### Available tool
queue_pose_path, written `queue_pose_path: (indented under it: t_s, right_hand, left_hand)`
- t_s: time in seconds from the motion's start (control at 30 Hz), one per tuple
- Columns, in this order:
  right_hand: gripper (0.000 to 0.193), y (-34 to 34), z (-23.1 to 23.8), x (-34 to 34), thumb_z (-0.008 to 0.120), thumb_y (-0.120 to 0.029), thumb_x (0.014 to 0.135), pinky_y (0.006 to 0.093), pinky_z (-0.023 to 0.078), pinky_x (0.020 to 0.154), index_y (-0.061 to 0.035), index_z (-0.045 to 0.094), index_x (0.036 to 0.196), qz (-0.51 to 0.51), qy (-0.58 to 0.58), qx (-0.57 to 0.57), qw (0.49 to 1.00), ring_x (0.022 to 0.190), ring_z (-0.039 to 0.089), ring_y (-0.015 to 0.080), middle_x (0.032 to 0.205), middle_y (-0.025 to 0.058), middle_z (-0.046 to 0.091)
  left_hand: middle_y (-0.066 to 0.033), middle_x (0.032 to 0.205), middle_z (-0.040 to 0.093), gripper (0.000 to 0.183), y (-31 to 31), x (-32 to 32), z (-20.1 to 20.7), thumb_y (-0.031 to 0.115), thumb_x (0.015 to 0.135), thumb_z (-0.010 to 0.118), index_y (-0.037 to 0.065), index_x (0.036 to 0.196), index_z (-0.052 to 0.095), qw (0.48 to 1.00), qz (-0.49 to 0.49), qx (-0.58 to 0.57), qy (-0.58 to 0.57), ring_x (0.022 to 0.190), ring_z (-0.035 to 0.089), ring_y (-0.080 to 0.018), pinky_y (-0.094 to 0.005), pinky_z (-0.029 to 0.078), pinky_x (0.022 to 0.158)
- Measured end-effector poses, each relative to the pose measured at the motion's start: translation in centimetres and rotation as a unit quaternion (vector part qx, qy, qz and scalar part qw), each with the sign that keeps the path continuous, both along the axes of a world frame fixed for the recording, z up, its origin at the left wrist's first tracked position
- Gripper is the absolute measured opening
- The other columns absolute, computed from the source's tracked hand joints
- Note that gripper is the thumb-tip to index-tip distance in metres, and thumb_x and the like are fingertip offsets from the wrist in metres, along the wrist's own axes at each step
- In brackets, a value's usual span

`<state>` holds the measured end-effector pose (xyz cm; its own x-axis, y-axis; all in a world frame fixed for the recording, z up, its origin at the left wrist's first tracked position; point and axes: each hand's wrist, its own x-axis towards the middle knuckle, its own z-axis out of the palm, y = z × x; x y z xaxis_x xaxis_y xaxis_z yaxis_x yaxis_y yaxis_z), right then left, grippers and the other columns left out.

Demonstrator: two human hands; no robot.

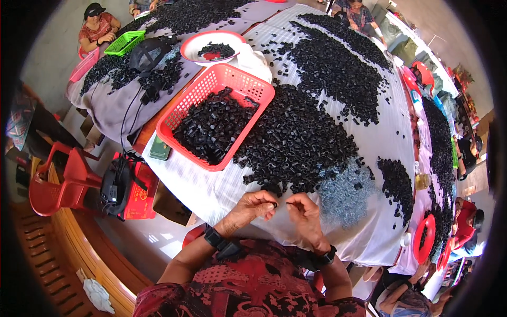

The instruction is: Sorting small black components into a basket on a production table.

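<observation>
Pinching a small black piece (pixel 274 205), left hand (pixel 254 205) is near the close edge of the surface (pixel 198 193). Right hand (pixel 304 212) just beside it, also pinched; cannot tell whether it grips anything. Black heap (pixel 301 137) beyond both; red basket (pixel 232 76), part-filled, left of heap.

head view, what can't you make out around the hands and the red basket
In the head view:
Small black piece at the left hand: too small and partly covered by that hand to tell its shape.
Right hand: too little detail at its tips to tell whether it holds anything.
Red basket: floor mostly hidden under black pieces.
Clear pieces: too small to tell apart.
</observation>
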<state>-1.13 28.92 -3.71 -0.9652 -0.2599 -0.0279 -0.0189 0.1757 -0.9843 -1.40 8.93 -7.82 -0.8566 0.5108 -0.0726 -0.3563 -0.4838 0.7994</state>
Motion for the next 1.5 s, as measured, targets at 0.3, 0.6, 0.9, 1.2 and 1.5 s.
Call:
queue_pose_path:
  t_s: [0.3,0.6,0.9,1.2,1.5]
  right_hand:
    - [0.017,-1.3,-0.2,-0.2,0.055,0.004,0.086,0.0188,0.038,0.055,-0.0046,0.059,0.099,-0.012,0.003,-0.058,0.998,0.065,0.047,0.003,0.082,-0.0015,0.053]
    - [0.019,-1.3,-0.8,0.3,0.058,0.004,0.08,0.0266,0.046,0.057,-0.0029,0.058,0.097,-0.013,0.081,0.059,0.995,0.067,0.056,0.0131,0.086,0.0087,0.058]
    - [0.02,-1.2,0.0,0.0,0.058,0.006,0.079,0.0266,0.047,0.059,-0.0025,0.056,0.097,0.018,0.127,0.107,0.986,0.065,0.055,0.0119,0.086,0.0073,0.058]
    - [0.014,-0.6,-0.4,0.6,0.056,0.002,0.083,0.0252,0.046,0.056,-0.0033,0.053,0.095,0.038,0.003,0.041,0.998,0.065,0.054,0.0078,0.075,0.0033,0.056]
    - [0.014,-2.0,0.5,0.2,0.051,0.001,0.087,0.0359,0.048,0.058,-0.0034,0.049,0.1,0.025,0.173,0.157,0.972,0.067,0.062,0.0288,0.077,0.0151,0.057]
  left_hand:
    - [-0.0025,0.09,0.061,0.015,0.2,0.3,0.1,0.01,0.09,0.06,0.003,0.103,0.06,0.998,0.009,-0.061,0.033,0.077,0.059,-0.0093,-0.0252,0.05,0.07]
    - [0.0003,0.089,0.059,0.013,0.3,0.2,0.4,0.009,0.091,0.058,0.004,0.103,0.06,0.997,-0.012,-0.051,0.051,0.076,0.057,-0.0069,-0.023,0.049,0.069]
    - [0.0004,0.088,0.058,0.013,0.2,0.2,-0.1,0.008,0.092,0.057,0.003,0.103,0.059,0.997,-0.013,-0.056,0.047,0.075,0.057,-0.007,-0.0227,0.049,0.068]
    - [0.0016,0.087,0.059,0.01,0.6,0.4,-0.2,0.012,0.092,0.058,0.005,0.1,0.06,0.996,-0.008,-0.069,0.059,0.073,0.055,-0.0061,-0.0218,0.047,0.065]
    - [-0.002,0.083,0.061,0.007,0.8,0.4,0.2,0.01,0.092,0.057,0.004,0.095,0.058,0.995,0.038,-0.072,0.057,0.072,0.058,-0.0082,-0.0237,0.049,0.063]
